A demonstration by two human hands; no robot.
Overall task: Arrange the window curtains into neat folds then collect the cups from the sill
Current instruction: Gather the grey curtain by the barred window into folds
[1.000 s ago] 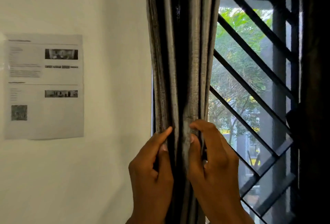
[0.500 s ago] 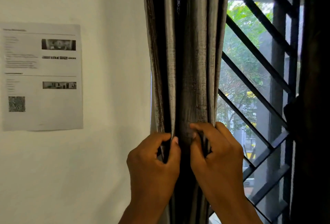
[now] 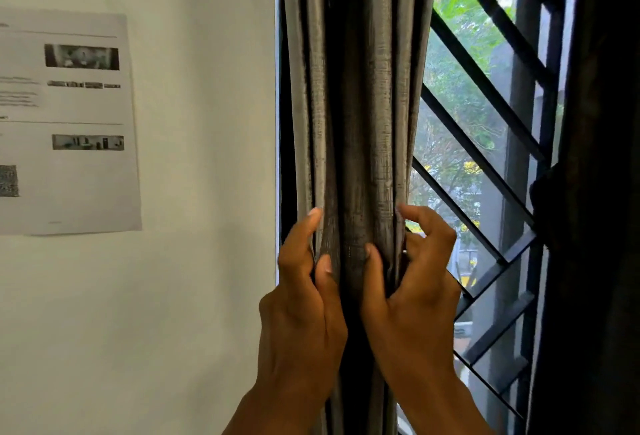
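Our left hand (image 3: 304, 303) pinches one pleat of the grey, slubbed-weave curtain (image 3: 360, 95), thumb laid on the front of the fold and forefinger reaching up along its left edge, so that the fold stays pressed flat against its neighbours. Our right hand (image 3: 412, 299) grips the next pleats over, thumb planted on the front of the cloth and the fingers curled round the curtain's right edge, which lets us draw that edge in toward the middle. The two hands sit just beside each other with a single dark fold between them, and we judge this closeness is what keeps the pleats even in width. The curtain hangs gathered in a narrow bundle at the left side of the window, running from the top of the view down past our wrists. Behind it to the right stands the black metal grille (image 3: 485, 164) with slanted bars, green trees beyond. A second dark curtain (image 3: 595, 192) hangs at the far right. On the white wall (image 3: 207, 157) to the left is a printed paper notice (image 3: 69, 123). Neither the sill nor any cup is in view, so we judge collecting is not yet begun
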